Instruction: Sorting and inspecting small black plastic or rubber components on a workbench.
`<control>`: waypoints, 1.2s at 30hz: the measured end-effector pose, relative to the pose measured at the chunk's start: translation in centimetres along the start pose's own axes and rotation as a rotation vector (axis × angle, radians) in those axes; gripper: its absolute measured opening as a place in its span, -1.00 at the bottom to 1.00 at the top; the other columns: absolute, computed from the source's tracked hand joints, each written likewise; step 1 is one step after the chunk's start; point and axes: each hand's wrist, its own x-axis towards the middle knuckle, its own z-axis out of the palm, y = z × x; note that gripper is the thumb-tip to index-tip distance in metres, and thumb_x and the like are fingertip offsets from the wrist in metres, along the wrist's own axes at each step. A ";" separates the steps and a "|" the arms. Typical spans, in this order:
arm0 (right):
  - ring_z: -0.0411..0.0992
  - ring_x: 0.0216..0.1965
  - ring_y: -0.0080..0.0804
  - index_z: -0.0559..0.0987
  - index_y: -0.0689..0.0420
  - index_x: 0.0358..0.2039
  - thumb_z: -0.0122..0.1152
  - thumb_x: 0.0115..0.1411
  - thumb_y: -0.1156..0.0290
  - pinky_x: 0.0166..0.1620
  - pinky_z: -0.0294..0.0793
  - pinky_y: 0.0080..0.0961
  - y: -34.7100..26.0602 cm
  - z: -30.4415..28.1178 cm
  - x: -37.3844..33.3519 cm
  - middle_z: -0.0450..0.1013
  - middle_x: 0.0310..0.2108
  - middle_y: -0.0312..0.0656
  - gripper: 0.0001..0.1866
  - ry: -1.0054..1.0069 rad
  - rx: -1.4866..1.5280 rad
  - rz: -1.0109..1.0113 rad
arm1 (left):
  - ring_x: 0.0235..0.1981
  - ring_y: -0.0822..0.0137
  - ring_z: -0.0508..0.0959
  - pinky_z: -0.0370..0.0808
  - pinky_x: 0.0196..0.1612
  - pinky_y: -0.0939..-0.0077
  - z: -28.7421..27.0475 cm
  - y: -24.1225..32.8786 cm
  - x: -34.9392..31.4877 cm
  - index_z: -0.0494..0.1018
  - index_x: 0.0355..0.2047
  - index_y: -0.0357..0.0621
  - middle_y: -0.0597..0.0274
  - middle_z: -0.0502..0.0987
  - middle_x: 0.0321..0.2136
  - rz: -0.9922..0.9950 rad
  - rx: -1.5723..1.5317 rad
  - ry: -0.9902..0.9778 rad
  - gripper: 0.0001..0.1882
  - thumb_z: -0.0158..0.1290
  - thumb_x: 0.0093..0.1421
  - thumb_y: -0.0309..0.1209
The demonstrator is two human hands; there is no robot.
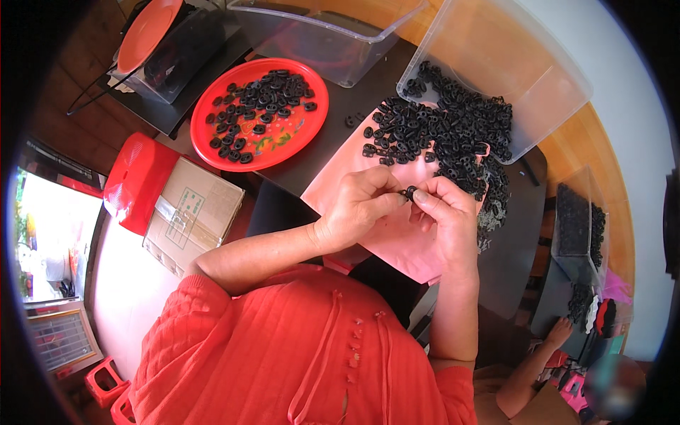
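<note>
Over a pink cloth point(401, 249), my left hand point(361, 209) and my right hand point(448, 212) meet fingertip to fingertip. Between them they pinch a small black plastic piece point(409, 193), partly covered by the fingers. Just beyond my hands a big heap of similar black pieces point(443, 131) spills over the cloth. Some of these look round with holes, but the details are too small to make out. To the far left, a round red tray point(200, 134) with a printed pattern carries many loose black oval pieces point(273, 95).
A clear plastic bin point(517, 64) lies tipped behind the heap; another clear bin point(312, 28) stands at the back. A cardboard box point(195, 212) is on the left. At the right, another person's hand point(559, 331) reaches toward more black pieces near a clear container point(577, 234).
</note>
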 end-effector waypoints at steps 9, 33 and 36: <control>0.32 -0.54 -0.73 0.57 0.19 -0.39 0.26 0.21 0.41 -0.50 0.25 -0.74 0.0 -1.2 0.0 0.43 -0.54 -0.40 -0.88 -0.080 -0.066 -0.031 | -0.33 0.56 0.55 0.54 -0.27 0.68 -0.1 0.4 -0.1 0.53 -0.22 -0.27 0.28 0.60 -0.29 -0.204 -0.348 -0.025 -0.89 0.14 0.24 -0.64; 0.28 -0.56 -0.74 0.57 0.18 -0.41 0.28 0.21 0.38 -0.52 0.23 -0.73 0.1 -1.1 0.3 0.43 -0.54 -0.43 -0.85 -0.130 -0.092 -0.080 | -0.47 0.53 0.55 0.54 -0.46 0.67 0.5 1.4 -0.2 0.52 -0.15 -0.29 0.25 0.56 -0.37 -0.061 -0.350 0.015 -0.74 0.16 0.15 -0.74; 0.31 -0.55 -0.71 0.57 0.20 -0.40 0.26 0.22 0.40 -0.51 0.24 -0.74 0.3 -1.7 0.3 0.45 -0.52 -0.38 -0.86 -0.144 -0.069 -0.071 | -0.41 0.54 0.56 0.55 -0.44 0.68 0.8 1.3 -0.3 0.53 -0.12 -0.27 0.26 0.58 -0.33 -0.063 -0.295 0.003 -0.73 0.15 0.17 -0.73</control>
